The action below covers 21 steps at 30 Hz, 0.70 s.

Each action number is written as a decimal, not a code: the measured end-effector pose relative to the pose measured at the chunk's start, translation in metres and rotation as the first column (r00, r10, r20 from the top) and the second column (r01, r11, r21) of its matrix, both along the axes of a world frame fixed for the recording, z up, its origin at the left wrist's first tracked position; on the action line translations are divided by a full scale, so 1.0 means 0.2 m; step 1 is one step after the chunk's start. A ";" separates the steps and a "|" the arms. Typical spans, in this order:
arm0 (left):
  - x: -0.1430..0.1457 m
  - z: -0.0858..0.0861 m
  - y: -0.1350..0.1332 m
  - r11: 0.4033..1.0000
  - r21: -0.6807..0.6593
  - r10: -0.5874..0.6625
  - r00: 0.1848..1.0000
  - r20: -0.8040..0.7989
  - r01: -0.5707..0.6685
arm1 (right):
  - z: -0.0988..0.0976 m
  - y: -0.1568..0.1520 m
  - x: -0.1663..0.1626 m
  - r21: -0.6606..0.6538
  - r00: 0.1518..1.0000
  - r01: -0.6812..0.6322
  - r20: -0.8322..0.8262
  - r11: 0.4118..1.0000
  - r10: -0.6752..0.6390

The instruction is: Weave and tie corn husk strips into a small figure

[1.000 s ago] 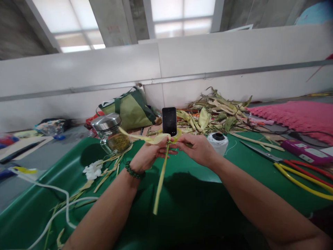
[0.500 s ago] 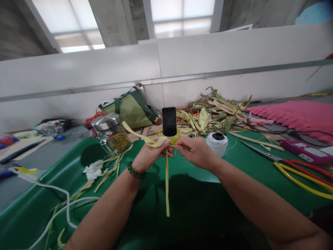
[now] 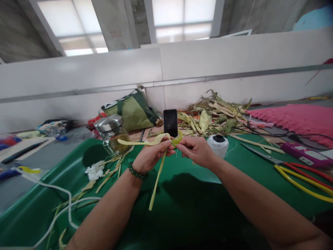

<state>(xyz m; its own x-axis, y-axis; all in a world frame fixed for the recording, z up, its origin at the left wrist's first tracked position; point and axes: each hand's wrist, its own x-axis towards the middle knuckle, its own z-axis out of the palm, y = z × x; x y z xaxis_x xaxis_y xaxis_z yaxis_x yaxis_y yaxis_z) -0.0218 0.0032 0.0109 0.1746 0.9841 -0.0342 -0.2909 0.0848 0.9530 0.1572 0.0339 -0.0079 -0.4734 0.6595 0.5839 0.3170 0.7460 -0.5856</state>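
Both my hands meet above a green table cover (image 3: 197, 205). My left hand (image 3: 151, 156), with a dark bead bracelet on its wrist, is closed on a pale yellow-green leaf strip (image 3: 157, 177). One end of the strip hangs down toward me and another end sticks out to the left. My right hand (image 3: 197, 151) pinches the strip's curled loop right beside the left fingers. A black phone (image 3: 170, 122) stands upright just behind the hands.
A glass jar (image 3: 111, 135) with a metal lid stands at the left, a white thread spool (image 3: 218, 142) to the right. Dried leaves (image 3: 215, 114) pile at the back, by a green bag (image 3: 130, 111). Scissors (image 3: 262, 154), yellow-handled pliers (image 3: 304, 180), pink cloth (image 3: 293, 118) lie right; a white cable (image 3: 59, 208) left.
The hanging end of the strip has swung from straight down to slanting left. The left end has dropped to nearly level. Both hands stay closed on the strip.
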 end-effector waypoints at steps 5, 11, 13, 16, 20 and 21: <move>0.01 -0.02 0.01 0.991 0.081 0.118 0.989 -0.091 -0.111 | 0.02 0.02 0.02 -0.027 0.996 -0.030 0.084 0.999 0.032; 0.05 0.01 -0.03 0.988 0.156 0.050 0.906 -0.420 0.018 | 0.02 0.01 0.00 -0.023 0.996 -0.057 -0.070 0.998 0.056; 0.05 0.01 -0.04 0.988 0.129 -0.026 0.901 -0.432 0.090 | 0.02 0.01 -0.01 -0.056 0.986 -0.076 -0.156 0.996 0.067; 0.04 -0.01 -0.04 0.982 0.111 -0.098 0.915 -0.392 0.153 | 0.02 0.02 -0.02 -0.233 0.954 -0.082 -0.301 0.969 0.008; 0.02 -0.02 -0.04 0.982 0.111 -0.097 0.919 -0.382 0.150 | 0.04 0.05 0.00 -0.459 0.881 -0.167 -0.466 0.873 -0.076; 0.02 -0.02 -0.04 0.983 0.118 -0.084 0.921 -0.381 0.139 | 0.04 0.06 0.00 -0.484 0.859 -0.191 -0.504 0.854 -0.094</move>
